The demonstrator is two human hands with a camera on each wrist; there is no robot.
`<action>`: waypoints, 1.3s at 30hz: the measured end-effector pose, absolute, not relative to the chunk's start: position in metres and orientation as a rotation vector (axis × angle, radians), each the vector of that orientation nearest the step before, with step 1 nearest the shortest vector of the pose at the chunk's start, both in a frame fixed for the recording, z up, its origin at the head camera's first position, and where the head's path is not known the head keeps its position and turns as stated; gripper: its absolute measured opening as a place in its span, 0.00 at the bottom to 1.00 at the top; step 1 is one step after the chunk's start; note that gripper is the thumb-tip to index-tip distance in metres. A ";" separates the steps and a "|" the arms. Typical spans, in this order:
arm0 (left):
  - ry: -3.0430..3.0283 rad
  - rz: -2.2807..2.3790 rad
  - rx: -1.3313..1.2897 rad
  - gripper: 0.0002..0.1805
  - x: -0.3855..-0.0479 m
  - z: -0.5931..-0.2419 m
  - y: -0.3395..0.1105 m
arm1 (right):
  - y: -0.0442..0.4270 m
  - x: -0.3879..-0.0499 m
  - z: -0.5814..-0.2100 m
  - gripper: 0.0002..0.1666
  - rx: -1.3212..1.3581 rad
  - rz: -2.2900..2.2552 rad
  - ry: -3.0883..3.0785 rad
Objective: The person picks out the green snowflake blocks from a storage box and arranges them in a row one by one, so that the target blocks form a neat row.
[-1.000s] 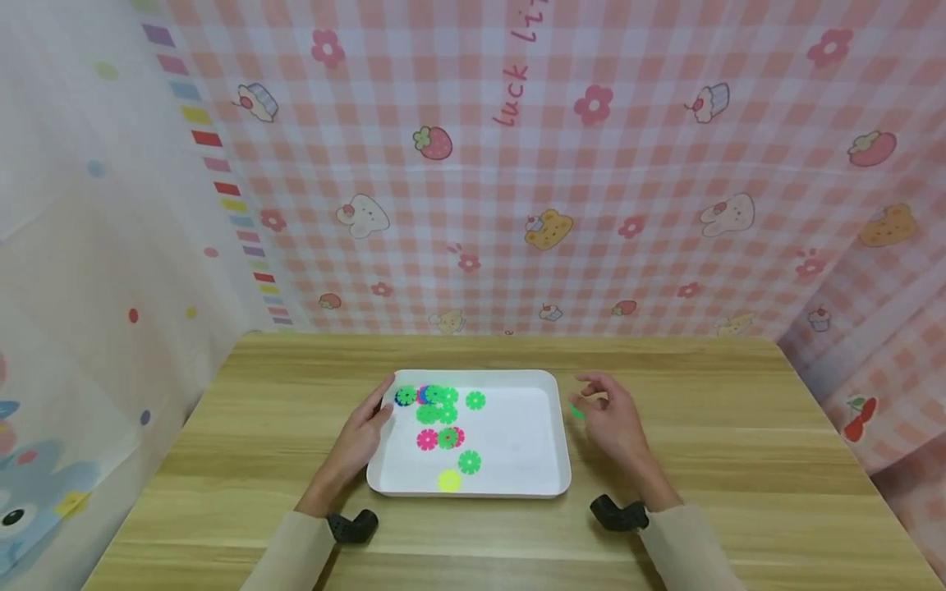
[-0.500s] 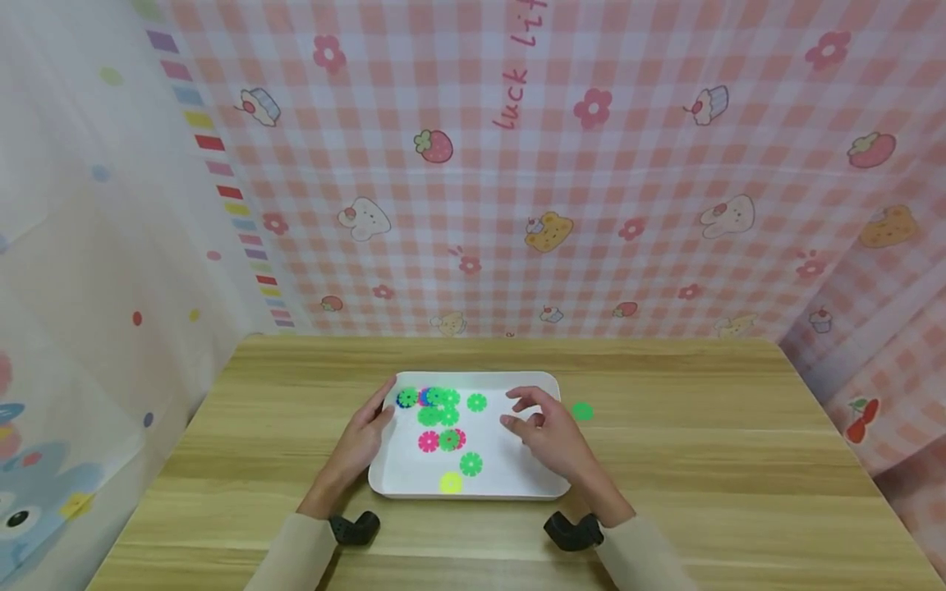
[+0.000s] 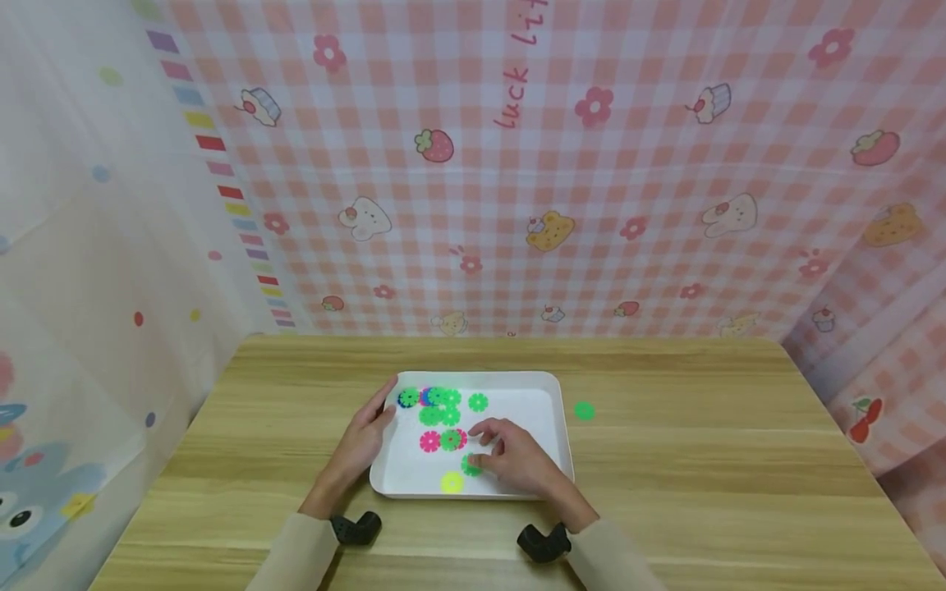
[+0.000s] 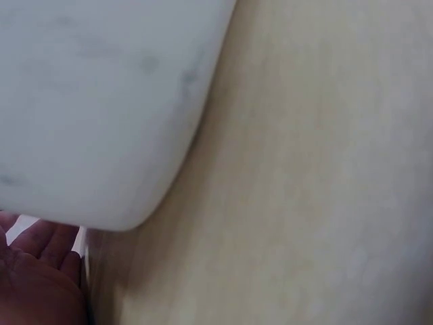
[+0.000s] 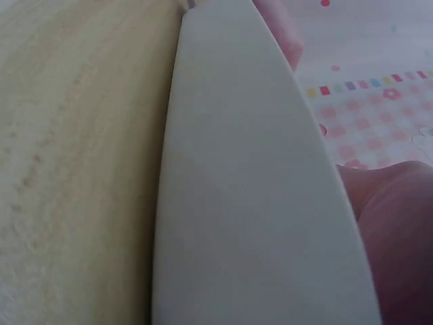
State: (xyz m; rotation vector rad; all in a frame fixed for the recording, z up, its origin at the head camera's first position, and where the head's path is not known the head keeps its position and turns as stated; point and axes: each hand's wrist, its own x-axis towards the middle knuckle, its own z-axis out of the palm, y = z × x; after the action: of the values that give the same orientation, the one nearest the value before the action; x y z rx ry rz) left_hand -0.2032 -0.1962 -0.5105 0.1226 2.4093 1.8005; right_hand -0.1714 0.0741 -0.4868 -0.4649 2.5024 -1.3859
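Disc (grn) (image 3: 467,470) by thumb tip of yr R hand (image 3: 515,458), fingers parted, nothing visibly grasped; L hand (image 3: 360,437), farther left, grips tray (image 3: 523,400).

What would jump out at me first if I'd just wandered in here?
Probably the bright discs, mostly green, scattered mainly over the left part of the white tray, with one green disc lying outside it to the right. Next, the two hands: the left hand holds the tray's left edge, the right hand reaches over it. Behind hangs a pink checked cloth.
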 end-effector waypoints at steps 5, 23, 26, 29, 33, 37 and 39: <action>2.422 1.794 0.141 0.28 -0.203 -0.510 -0.196 | 0.074 -0.171 -0.486 0.19 -0.517 -1.363 2.484; 2.425 1.793 0.143 0.28 -0.202 -0.511 -0.195 | 0.074 -0.171 -0.496 0.16 -0.596 -1.291 2.530; 2.427 1.792 0.148 0.28 -0.202 -0.511 -0.196 | 0.073 -0.171 -0.497 0.16 -0.602 -1.286 2.532; 2.429 1.792 0.139 0.28 -0.202 -0.511 -0.196 | 0.073 -0.170 -0.497 0.16 -0.614 -1.286 2.542; 2.430 1.790 0.124 0.28 -0.202 -0.511 -0.196 | 0.072 -0.169 -0.496 0.15 -0.623 -1.287 2.551; 2.421 1.793 0.118 0.28 -0.203 -0.510 -0.196 | 0.072 -0.169 -0.494 0.14 -0.621 -1.289 2.547; 2.416 1.797 0.120 0.28 -0.202 -0.510 -0.195 | 0.072 -0.168 -0.493 0.14 -0.621 -1.293 2.547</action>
State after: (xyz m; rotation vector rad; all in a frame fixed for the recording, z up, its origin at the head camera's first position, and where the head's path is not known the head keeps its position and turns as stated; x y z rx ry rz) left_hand -0.2023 -0.1953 -0.5097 0.1202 2.4157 1.7966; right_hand -0.1683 0.0722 -0.4933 -0.6213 2.5468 -1.2926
